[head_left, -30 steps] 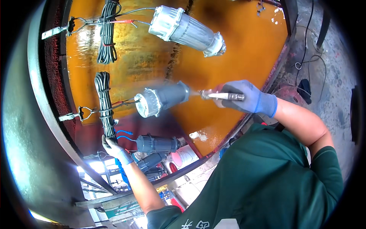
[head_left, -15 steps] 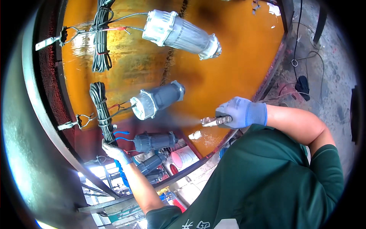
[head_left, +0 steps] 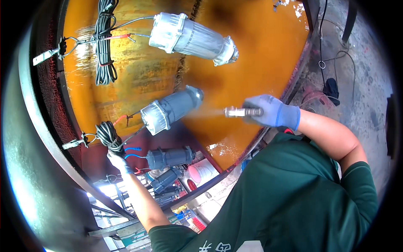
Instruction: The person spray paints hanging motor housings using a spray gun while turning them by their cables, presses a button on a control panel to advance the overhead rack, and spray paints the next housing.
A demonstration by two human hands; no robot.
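Ribbed grey cylinder (head_left: 178,105), right hand (head_left: 268,110) clenching metallic spray gun (head_left: 237,112), left hand (head_left: 119,162) grasping looped cable (head_left: 107,136)

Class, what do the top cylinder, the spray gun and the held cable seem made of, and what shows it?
Top cylinder: probably metal, silvery and shiny, bare or painted unclear; bright highlights, ribbed casing.
Spray gun: likely metal, fairly polished; silvery glints.
Held cable: perhaps rubber or plastic, dark, slightly glossy; smooth bent coils.
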